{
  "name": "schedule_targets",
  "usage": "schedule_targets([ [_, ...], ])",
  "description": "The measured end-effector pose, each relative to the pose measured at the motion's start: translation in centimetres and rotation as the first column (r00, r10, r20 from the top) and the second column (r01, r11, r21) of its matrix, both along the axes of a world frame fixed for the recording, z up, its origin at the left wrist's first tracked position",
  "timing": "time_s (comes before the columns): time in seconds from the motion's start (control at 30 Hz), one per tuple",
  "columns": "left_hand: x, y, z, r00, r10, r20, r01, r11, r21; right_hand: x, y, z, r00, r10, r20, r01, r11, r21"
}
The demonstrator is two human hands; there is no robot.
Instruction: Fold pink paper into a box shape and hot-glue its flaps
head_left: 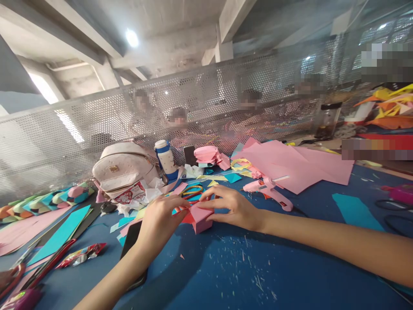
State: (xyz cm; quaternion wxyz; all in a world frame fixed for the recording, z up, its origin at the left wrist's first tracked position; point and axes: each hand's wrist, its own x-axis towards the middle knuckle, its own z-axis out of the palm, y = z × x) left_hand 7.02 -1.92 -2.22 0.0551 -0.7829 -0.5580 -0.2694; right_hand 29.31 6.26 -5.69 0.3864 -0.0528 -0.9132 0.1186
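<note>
Between my hands, just over the blue table [226, 267], is a small folded pink paper box [203, 221] with a red-orange side facing left. My left hand [164, 213] pinches its left edge between thumb and fingers. From the right, my right hand [230, 206] grips the top and right side with bent fingers. Yellow-handled scissors [192, 191] lie just behind the box. Right of them rests a pink hot glue gun [269, 191]. A dark phone [131, 239] lies partly under my left forearm.
Large pink paper sheets [290, 163] spread at the back right, with a blue sheet [355, 211] nearer. A white backpack [125, 168] and a bottle [166, 159] stand by the perforated metal screen [106, 125]. Red-handled scissors [51, 262] and a candy wrapper [82, 255] lie left.
</note>
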Motion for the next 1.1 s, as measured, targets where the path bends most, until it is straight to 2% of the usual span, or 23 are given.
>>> schedule_targets([
  [0.3,-0.2,0.6,-0.5,0.987,-0.121,0.107,0.114,0.991,0.075,0.1,0.2,0.2,1.0,0.009,0.03,-0.008,0.999,-0.048],
  [0.47,0.4,0.0,-0.3,0.987,-0.157,0.032,0.15,0.973,0.173,0.1,-0.3,1.5,1.0,0.018,0.008,-0.016,0.974,-0.226],
  [0.63,1.4,-1.1,0.6,0.973,-0.193,-0.125,0.225,0.913,0.341,0.0,-1.3,2.8,0.998,0.028,0.057,0.004,0.869,-0.494],
  [0.8,2.1,-1.6,0.9,0.955,-0.248,-0.165,0.292,0.889,0.354,-0.2,-1.7,2.8,0.992,0.115,0.051,-0.045,0.702,-0.711],
  [0.9,2.1,-1.5,1.0,0.945,-0.28,-0.167,0.321,0.887,0.333,-0.3,-1.6,2.6,0.984,0.172,0.053,-0.066,0.62,-0.782],
  [1.0,2.1,-1.4,1.1,0.941,-0.298,-0.16,0.334,0.894,0.298,-0.5,-1.5,2.5,0.974,0.216,0.073,-0.063,0.562,-0.825],
  [1.1,1.9,-1.3,1.2,0.942,-0.3,-0.15,0.33,0.908,0.259,-0.6,-1.5,2.4,0.97,0.228,0.084,-0.059,0.554,-0.83],
])
